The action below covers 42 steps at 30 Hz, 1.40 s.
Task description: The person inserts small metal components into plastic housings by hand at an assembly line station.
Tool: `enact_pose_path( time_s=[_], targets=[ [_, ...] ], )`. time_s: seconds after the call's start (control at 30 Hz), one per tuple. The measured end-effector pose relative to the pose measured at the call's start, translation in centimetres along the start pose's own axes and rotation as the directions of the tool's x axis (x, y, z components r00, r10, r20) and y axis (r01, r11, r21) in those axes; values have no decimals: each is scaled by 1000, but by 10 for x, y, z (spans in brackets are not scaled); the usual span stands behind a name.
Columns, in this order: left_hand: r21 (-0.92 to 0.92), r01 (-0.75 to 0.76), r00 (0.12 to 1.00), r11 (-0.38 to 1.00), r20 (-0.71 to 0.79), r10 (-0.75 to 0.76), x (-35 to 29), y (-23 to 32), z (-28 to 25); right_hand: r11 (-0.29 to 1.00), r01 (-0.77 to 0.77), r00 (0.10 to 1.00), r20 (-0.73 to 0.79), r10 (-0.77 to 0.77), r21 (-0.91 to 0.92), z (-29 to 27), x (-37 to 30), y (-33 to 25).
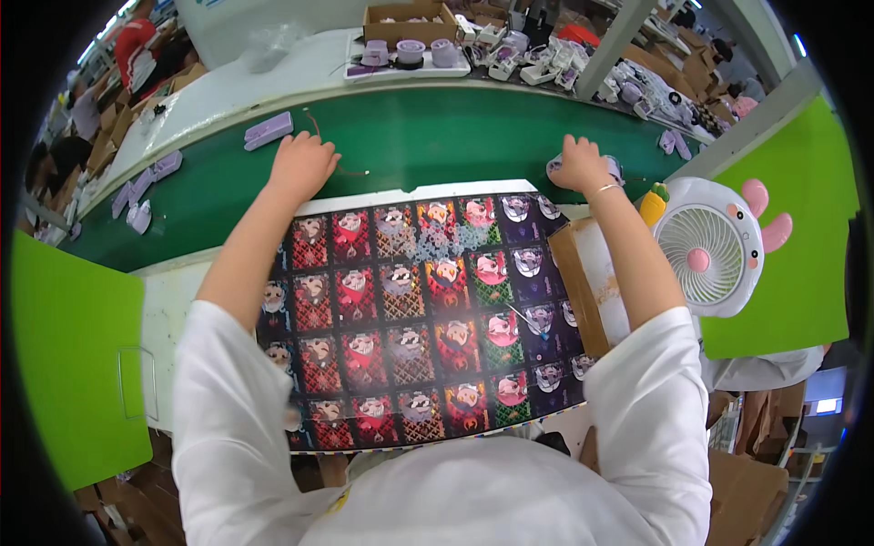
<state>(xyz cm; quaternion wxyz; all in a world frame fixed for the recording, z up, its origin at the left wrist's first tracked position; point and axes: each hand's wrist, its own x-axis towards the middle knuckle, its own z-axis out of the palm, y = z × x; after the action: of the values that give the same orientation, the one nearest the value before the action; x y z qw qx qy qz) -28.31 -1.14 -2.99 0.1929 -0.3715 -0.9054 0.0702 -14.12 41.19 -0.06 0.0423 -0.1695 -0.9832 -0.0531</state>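
Piece, pale lilac, beneath right hand, wire at left hand

There are two hands, one mat, one fan with two pink ears, two green boards, and three purple parts on one white tray.

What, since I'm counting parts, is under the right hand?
Pale lilac plastic shows either side of the right hand, on the green surface. The middle is covered: one piece or two, I can't tell.
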Motion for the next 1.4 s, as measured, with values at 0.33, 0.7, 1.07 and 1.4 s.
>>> enact_pose_path(
  time_s=[0.33, 0.7, 1.07, 1.4],
  targets=[
    [-927, 359, 933, -113, 358, 30, -22, 100, -65, 692, 567, 781, -559, -278, 447, -84, -86, -82],
    [-949, 310, 944, 62, 299, -143, -189, 180, -118, 448, 470, 867, -302, -396, 761, -34, -190, -124],
    [-876, -21, 988, 482, -93, -127, -178, 187, -135, 747, 468, 882, -307, -358, 473, 22, -155, -126],
    [-910, -89, 980, 405, -152, -125, -154, 187, -150, 26, 212, 870, -176, -460, 977, -83, -239, -135]
  ],
)
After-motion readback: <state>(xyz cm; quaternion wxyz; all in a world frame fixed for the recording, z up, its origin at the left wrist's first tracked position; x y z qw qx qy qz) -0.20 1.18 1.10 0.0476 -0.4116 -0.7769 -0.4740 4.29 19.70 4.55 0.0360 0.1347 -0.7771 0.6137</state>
